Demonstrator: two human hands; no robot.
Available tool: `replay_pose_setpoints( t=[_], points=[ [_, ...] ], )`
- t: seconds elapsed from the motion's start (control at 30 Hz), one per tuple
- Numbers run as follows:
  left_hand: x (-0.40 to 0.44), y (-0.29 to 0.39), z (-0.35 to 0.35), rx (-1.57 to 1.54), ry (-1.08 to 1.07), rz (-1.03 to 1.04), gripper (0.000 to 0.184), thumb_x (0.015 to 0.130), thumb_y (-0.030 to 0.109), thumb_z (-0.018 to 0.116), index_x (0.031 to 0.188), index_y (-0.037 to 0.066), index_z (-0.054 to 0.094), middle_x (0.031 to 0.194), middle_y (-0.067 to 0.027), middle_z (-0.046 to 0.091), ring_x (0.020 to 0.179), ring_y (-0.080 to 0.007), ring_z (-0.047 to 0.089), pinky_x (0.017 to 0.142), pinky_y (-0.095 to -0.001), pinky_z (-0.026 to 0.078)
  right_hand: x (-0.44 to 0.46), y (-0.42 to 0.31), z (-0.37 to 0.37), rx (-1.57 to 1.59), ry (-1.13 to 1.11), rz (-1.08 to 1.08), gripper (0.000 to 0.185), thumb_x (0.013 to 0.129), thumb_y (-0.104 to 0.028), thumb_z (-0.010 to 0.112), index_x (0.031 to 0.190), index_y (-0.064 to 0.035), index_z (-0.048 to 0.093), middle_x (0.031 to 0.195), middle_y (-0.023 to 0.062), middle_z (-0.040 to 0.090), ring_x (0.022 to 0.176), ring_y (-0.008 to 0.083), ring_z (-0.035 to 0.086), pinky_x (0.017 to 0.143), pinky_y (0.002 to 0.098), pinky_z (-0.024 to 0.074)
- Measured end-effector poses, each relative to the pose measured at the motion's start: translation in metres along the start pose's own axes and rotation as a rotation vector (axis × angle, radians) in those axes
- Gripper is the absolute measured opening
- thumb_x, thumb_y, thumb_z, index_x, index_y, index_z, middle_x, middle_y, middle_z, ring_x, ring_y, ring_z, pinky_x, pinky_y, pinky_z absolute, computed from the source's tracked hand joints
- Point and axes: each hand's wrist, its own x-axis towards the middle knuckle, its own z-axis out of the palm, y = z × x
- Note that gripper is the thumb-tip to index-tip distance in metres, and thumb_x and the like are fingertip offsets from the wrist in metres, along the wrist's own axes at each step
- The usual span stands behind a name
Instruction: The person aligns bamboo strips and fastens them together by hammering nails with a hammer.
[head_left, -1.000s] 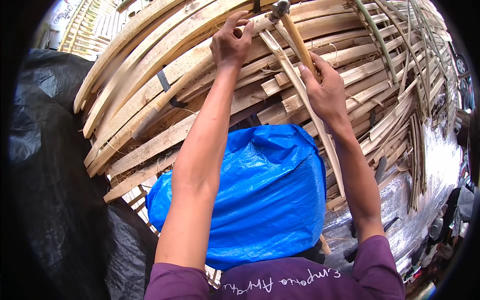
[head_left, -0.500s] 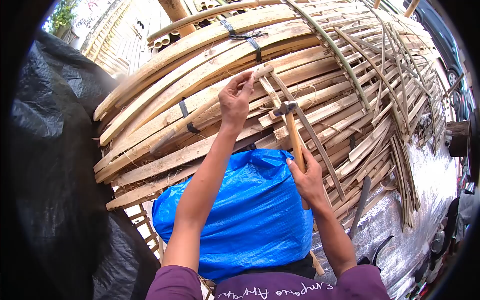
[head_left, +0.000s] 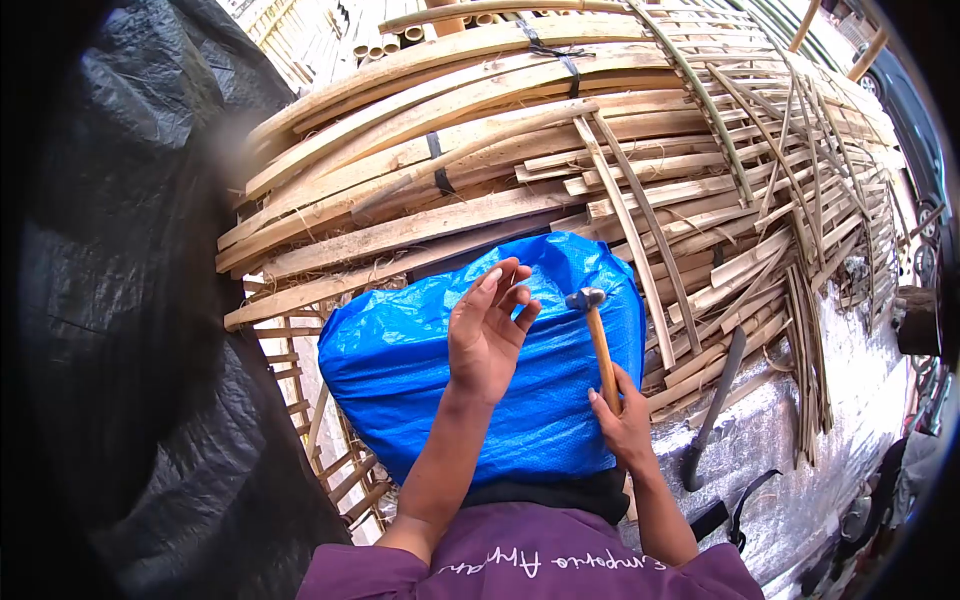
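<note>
My right hand (head_left: pixel 627 428) is wrapped round the wooden handle of a hammer (head_left: pixel 601 345), whose metal head points away from me over the blue plastic sheet (head_left: pixel 430 385). That sheet covers my lap. Above it my left hand (head_left: pixel 488 335) is raised, palm turned up, with loosely curled fingers apart and nothing visible in them. Beyond the sheet lie long split bamboo strips (head_left: pixel 370 240), some bound with black ties. Two thin bamboo slats (head_left: pixel 630 235) meet at their far ends and lie slanting across the strips, to the right of the hammer head.
A long-bladed knife (head_left: pixel 716 405) rests to my right near silvery sheeting (head_left: pixel 770 475). Black plastic sheeting (head_left: pixel 130 330) hangs at my left. A bamboo frame with rungs (head_left: pixel 350 478) shows low on the left, and a car (head_left: pixel 915 115) stands at the far right.
My left hand has drawn back from the far bamboo slats to above the blue sheet, its fingers loosening. The hammer has come lower and nearer to me. The view has shifted.
</note>
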Motion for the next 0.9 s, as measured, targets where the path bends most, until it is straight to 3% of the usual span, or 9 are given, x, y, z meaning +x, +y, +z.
replay_pose_setpoints(
  t=[0.13,0.2,0.27,0.37,0.43,0.57,0.8,0.9],
  points=[
    [-0.009,0.006,-0.009,-0.087,-0.147,0.020,0.022,0.099,0.020,0.065,0.117,0.007,0.068,0.108,-0.0049,0.069,0.089,-0.0132,0.061,0.086,-0.0318,0.055,0.008,0.002,0.003,-0.034,0.024,0.000,0.049,0.091,-0.014,0.070,0.134,0.0045,0.054,0.077,0.0085,0.059,0.065,0.0150,0.055,0.061,0.0318,0.0478],
    [-0.015,0.010,-0.009,-0.093,-0.136,0.024,0.022,0.096,0.017,0.068,0.117,0.009,0.069,0.104,-0.0039,0.069,0.088,-0.0120,0.060,0.085,-0.0306,0.055,0.006,0.000,0.004,0.020,-0.017,0.062,0.049,0.093,-0.010,0.069,0.138,0.0013,0.051,0.084,0.0001,0.055,0.073,0.0073,0.051,0.065,0.0244,0.0452],
    [-0.013,0.011,-0.010,-0.195,-0.272,0.044,0.025,0.094,0.015,0.070,0.119,0.011,0.069,0.101,-0.0022,0.070,0.087,-0.0113,0.059,0.084,-0.0298,0.054,0.007,-0.003,0.005,0.015,-0.018,0.070,0.049,0.093,-0.010,0.069,0.137,0.0010,0.052,0.085,0.0003,0.056,0.072,0.0068,0.050,0.065,0.0239,0.0449],
    [-0.013,0.016,-0.004,-0.271,-0.302,-0.014,0.028,0.092,0.014,0.071,0.120,0.012,0.069,0.100,-0.0008,0.071,0.086,-0.0114,0.059,0.084,-0.0292,0.054,0.009,0.001,0.007,0.015,0.003,0.067,0.048,0.093,-0.010,0.069,0.136,0.0009,0.052,0.084,0.0006,0.056,0.072,0.0075,0.051,0.064,0.0247,0.0452],
    [-0.011,0.014,-0.009,-0.302,-0.304,-0.049,0.029,0.092,0.015,0.071,0.121,0.012,0.068,0.101,-0.0007,0.072,0.086,-0.0115,0.058,0.084,-0.0291,0.054,0.011,-0.001,0.008,-0.033,0.056,0.006,0.045,0.091,-0.015,0.069,0.131,0.0017,0.055,0.073,0.0091,0.060,0.062,0.0148,0.057,0.058,0.0333,0.0477],
    [-0.005,0.010,-0.008,-0.459,-0.275,-0.135,0.023,0.094,0.014,0.069,0.117,0.013,0.070,0.099,-0.0013,0.071,0.087,-0.0107,0.060,0.083,-0.0282,0.056,0.017,-0.003,0.009,-0.041,0.061,0.023,0.043,0.091,-0.015,0.069,0.128,0.0013,0.055,0.072,0.0106,0.061,0.060,0.0162,0.057,0.057,0.0343,0.0477],
    [0.009,0.005,-0.004,-0.434,-0.221,-0.161,0.015,0.095,0.016,0.066,0.109,0.010,0.070,0.104,-0.0030,0.070,0.088,-0.0117,0.061,0.085,-0.0294,0.057,0.027,0.002,0.009,-0.041,0.071,0.078,0.041,0.091,-0.016,0.069,0.126,0.0007,0.056,0.070,0.0103,0.061,0.059,0.0170,0.059,0.056,0.0348,0.0478],
    [0.016,0.001,-0.008,-0.353,-0.178,-0.152,0.014,0.097,0.021,0.065,0.105,0.009,0.064,0.103,-0.0012,0.067,0.091,-0.0128,0.058,0.088,-0.0300,0.056,0.031,0.008,0.009,-0.032,0.073,0.088,0.041,0.091,-0.016,0.069,0.126,0.0009,0.056,0.070,0.0104,0.061,0.059,0.0168,0.059,0.056,0.0345,0.0480]
  ],
)
